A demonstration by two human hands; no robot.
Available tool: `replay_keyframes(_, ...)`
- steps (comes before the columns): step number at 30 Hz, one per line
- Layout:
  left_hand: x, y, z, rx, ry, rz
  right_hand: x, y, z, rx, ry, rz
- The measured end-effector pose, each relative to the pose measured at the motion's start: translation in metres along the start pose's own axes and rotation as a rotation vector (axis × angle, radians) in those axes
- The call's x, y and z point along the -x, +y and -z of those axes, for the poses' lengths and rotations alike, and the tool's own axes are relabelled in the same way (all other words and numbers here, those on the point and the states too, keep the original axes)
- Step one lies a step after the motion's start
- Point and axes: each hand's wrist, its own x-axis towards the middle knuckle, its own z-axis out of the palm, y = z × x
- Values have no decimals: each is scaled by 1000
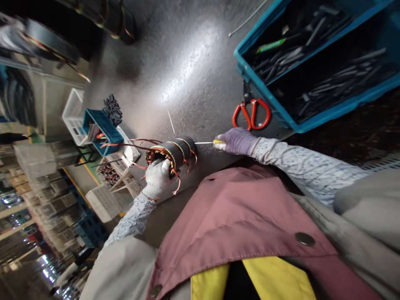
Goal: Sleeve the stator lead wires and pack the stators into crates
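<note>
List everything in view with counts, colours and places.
Table: 1, grey, centre
Wire coil: 1, dark with copper, on table
Other coils: several, dark, upper left
Strings: 3, pale, on or over table
Big bin: 1, blue, upper right
Tubes: many, dark, inside it
Scissors: 1, red handles, beside bin
Small bin: 1, blue, left
Crates: several, white, left
Boxes: many, brown, left
Apron: 1, pink, bottom
Left hand: 1, white glove, at coil
Right hand: 1, purple glove, holding string

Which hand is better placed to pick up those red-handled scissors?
Probably the right hand: it is close to the scissors, though holding a white cord. The left hand, touching the wire-wound cylinder, is farther away.
</note>
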Motion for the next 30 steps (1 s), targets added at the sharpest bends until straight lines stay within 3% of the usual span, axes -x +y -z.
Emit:
replay_keyframes(3,-1,1,1,-2,-5,6,-8,-6,-5,-13,-13,34)
replay_keyframes(9,-5,3,1,13,7,-2,-30,-17,7,4,-37,82)
replay_keyframes(14,-5,4,2,13,26,-5,-46,-18,14,44,-69,99)
replay_keyframes(20,-7,0,1,16,7,-18,-68,-10,25,171,-79,216)
replay_keyframes(25,-8,-6,-1,36,11,-39,-85,-12,33,139,-108,246)
replay_keyframes(30,-7,-13,-4,55,-5,-93,-126,-56,45,197,-157,553)
